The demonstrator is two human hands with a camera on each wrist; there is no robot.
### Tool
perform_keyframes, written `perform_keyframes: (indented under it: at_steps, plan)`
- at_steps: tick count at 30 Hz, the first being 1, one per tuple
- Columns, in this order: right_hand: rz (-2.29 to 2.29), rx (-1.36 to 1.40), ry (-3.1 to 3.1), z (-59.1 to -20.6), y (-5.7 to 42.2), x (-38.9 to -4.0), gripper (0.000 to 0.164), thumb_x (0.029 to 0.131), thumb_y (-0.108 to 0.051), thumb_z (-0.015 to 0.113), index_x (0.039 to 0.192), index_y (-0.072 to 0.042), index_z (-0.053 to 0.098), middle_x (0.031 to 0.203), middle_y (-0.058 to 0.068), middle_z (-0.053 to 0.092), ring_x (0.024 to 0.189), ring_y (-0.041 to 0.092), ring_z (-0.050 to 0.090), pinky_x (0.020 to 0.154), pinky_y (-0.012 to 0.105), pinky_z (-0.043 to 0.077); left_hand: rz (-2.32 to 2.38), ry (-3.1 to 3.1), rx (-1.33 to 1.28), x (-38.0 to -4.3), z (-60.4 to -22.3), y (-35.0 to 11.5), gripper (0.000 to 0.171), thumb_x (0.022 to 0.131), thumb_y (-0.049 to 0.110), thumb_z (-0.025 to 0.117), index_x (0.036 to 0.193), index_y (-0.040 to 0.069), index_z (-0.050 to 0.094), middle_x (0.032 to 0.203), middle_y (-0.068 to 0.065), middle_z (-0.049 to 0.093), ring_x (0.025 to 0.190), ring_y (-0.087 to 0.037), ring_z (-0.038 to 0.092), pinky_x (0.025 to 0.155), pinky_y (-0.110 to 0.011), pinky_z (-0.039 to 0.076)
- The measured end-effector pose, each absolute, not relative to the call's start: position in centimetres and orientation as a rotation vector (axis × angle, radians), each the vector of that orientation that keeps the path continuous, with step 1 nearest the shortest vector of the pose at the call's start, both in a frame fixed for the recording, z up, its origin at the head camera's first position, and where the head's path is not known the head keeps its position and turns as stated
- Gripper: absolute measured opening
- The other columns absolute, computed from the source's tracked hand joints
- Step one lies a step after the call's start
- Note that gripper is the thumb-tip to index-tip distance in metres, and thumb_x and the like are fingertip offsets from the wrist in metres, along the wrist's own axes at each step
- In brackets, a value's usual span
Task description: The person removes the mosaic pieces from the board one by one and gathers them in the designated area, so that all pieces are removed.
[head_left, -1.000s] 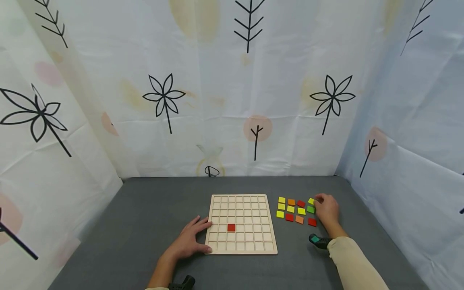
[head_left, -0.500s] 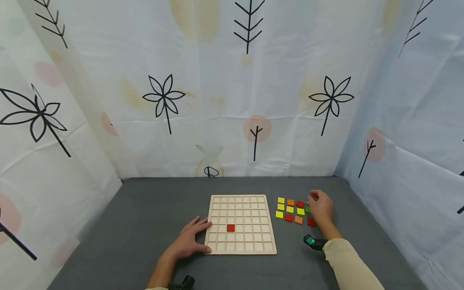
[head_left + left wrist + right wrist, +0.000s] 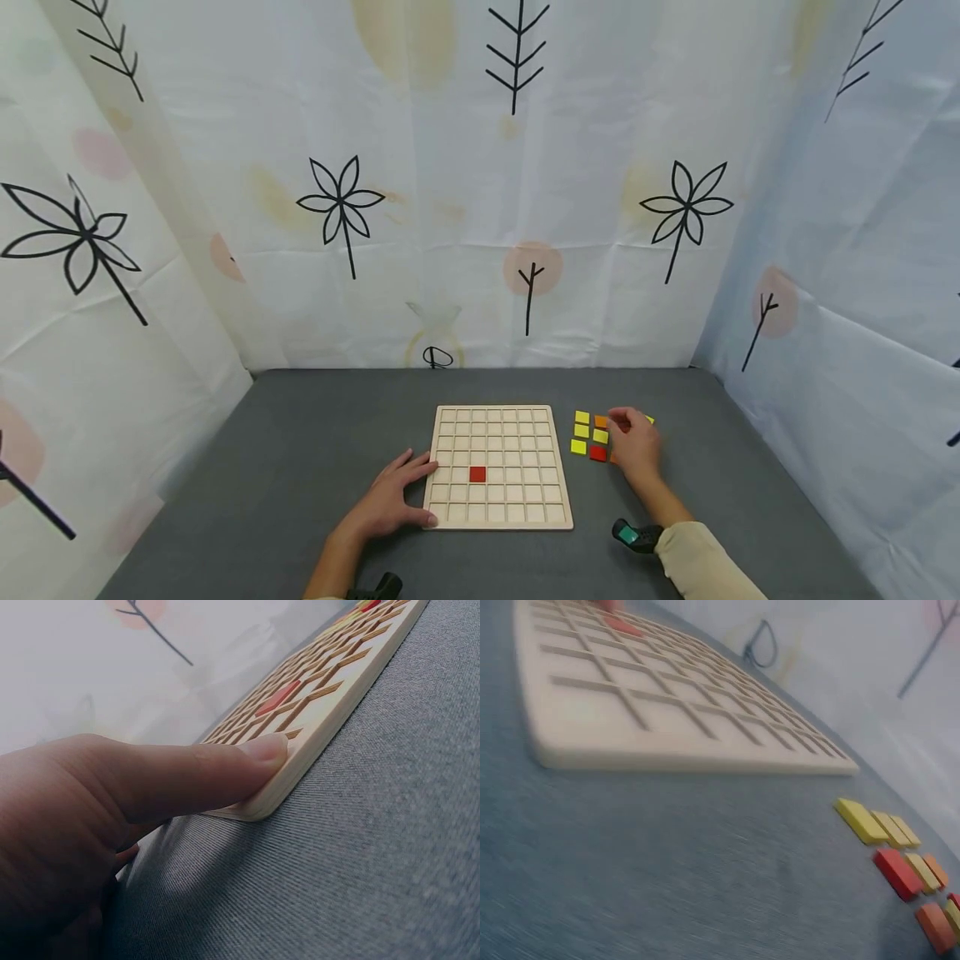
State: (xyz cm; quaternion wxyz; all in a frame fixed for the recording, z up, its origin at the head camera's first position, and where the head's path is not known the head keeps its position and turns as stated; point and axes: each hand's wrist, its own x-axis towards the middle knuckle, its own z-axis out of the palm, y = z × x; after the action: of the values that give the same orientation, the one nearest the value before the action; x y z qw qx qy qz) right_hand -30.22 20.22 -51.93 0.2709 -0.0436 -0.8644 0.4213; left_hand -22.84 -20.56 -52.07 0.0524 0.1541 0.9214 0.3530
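A wooden grid board point(image 3: 525, 527) lies on the grey table, with one red square tile point(image 3: 477, 474) in a cell. My left hand point(image 3: 386, 502) rests on the board's left edge with fingers spread. In the left wrist view its straight thumb point(image 3: 217, 772) presses on the rim near a corner. To the right of the board, my right hand point(image 3: 636, 446) is over the coloured tiles, fingers bent; whether they hold a tile is hidden. Yellow tiles point(image 3: 578, 447), an orange tile point(image 3: 602, 422) and a red tile point(image 3: 597, 453) show beside it. The right wrist view shows no fingers of that hand.
Another yellow tile point(image 3: 649, 420) peeks out behind the right hand. The grey tabletop point(image 3: 322, 433) ends at a patterned white cloth point(image 3: 450, 275) at the back, with cloth on both sides. Wrist straps sit on both arms.
My right hand has moved left and nearer, from the yellow and green tiles at the right end to the middle of the tiles, covering several. The left hand and board have not moved.
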Motion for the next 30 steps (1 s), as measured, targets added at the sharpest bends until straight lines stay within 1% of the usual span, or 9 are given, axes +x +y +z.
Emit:
perform_keyframes:
  at_steps: [9, 16, 21, 25, 30]
  plan:
    - [1.191, 0.071, -2.344, -52.0, 16.6, -28.5, 0.011, 0.084, -0.002, 0.072, 0.094, -0.003, 0.072, 0.092, 0.01, 0.067, 0.083, 0.026, 0.061, 0.071, 0.04, 0.049, 1.096, 2.797, 0.487, -22.8, -51.9, -20.6, 0.086, 0.065, 0.046, 0.086, 0.14, 0.016, 0.055, 0.151, -0.004, 0.041, 0.143, -0.038, 0.019, 0.102, -0.067, 0.021]
    - [1.226, 0.285, -2.367, -51.8, 13.7, -27.3, 0.013, 0.083, 0.0, 0.073, 0.095, -0.004, 0.071, 0.095, 0.007, 0.066, 0.091, 0.026, 0.06, 0.078, 0.044, 0.048, 1.094, 2.801, 0.481, -22.9, -52.0, -20.7, 0.086, 0.065, 0.046, 0.086, 0.14, 0.016, 0.055, 0.151, -0.004, 0.041, 0.144, -0.038, 0.018, 0.102, -0.067, 0.021]
    - [1.252, 0.386, -2.374, -51.9, 12.1, -26.8, 0.014, 0.083, -0.001, 0.072, 0.096, -0.007, 0.071, 0.096, 0.003, 0.066, 0.089, 0.023, 0.057, 0.076, 0.041, 0.047, 1.086, 2.807, 0.481, -22.8, -52.0, -20.6, 0.086, 0.065, 0.046, 0.085, 0.14, 0.016, 0.055, 0.151, -0.004, 0.041, 0.144, -0.038, 0.019, 0.102, -0.067, 0.021]
    - [1.244, 0.46, -2.366, -52.0, 10.9, -26.4, 0.013, 0.083, -0.001, 0.069, 0.094, -0.007, 0.072, 0.096, 0.002, 0.066, 0.089, 0.022, 0.056, 0.075, 0.04, 0.048, 1.087, 2.805, 0.483, -22.8, -52.0, -20.6, 0.086, 0.065, 0.045, 0.086, 0.14, 0.016, 0.055, 0.151, -0.004, 0.041, 0.144, -0.038, 0.018, 0.102, -0.067, 0.021]
    - [1.198, 0.544, -2.378, -52.1, 9.5, -26.2, 0.011, 0.082, 0.001, 0.069, 0.09, -0.007, 0.071, 0.095, 0.002, 0.067, 0.091, 0.022, 0.056, 0.078, 0.041, 0.046, 1.086, 2.801, 0.48, -22.8, -52.0, -20.6, 0.086, 0.066, 0.045, 0.086, 0.14, 0.016, 0.055, 0.151, -0.004, 0.041, 0.144, -0.038, 0.018, 0.102, -0.067, 0.021]
